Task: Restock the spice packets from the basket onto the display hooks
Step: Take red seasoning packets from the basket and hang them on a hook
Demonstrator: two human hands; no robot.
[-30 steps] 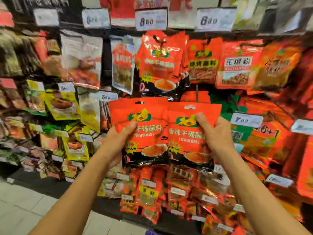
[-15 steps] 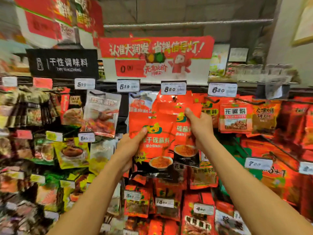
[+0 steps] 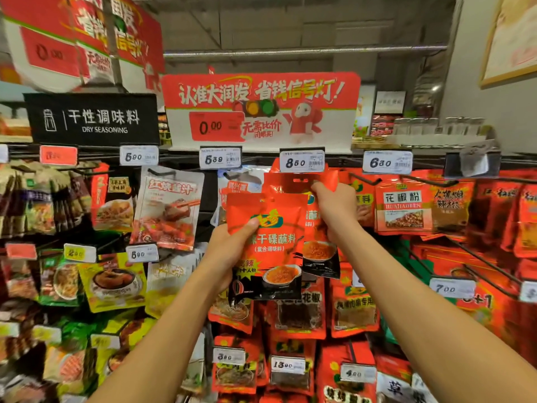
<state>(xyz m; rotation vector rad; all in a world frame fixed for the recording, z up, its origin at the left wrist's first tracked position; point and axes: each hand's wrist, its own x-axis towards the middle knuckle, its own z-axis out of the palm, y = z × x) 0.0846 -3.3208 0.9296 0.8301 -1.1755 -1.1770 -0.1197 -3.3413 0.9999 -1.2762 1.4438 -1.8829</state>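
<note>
My left hand (image 3: 225, 251) grips a red and black spice packet (image 3: 271, 248) by its left edge, held upright in front of the display. Higher and to the right, my right hand (image 3: 334, 207) pinches a second red packet (image 3: 299, 181) by its top edge. That packet's hang hole sits just under the 8.50 price tag (image 3: 302, 161), at the top row's hook. The hook itself is hidden behind the tag and packet. The basket is out of view.
Hanging packets fill the rack on every side: a clear sauce packet (image 3: 168, 207) to the left, red peppercorn packets (image 3: 404, 205) to the right. Black hook arms (image 3: 491, 266) jut forward at lower right. A red promotion sign (image 3: 261, 109) stands above the rack.
Both hands rose toward the top row. My right hand lifted its packet up to the 8.50 tag, ahead of the left, which followed more slowly with the other packet.
</note>
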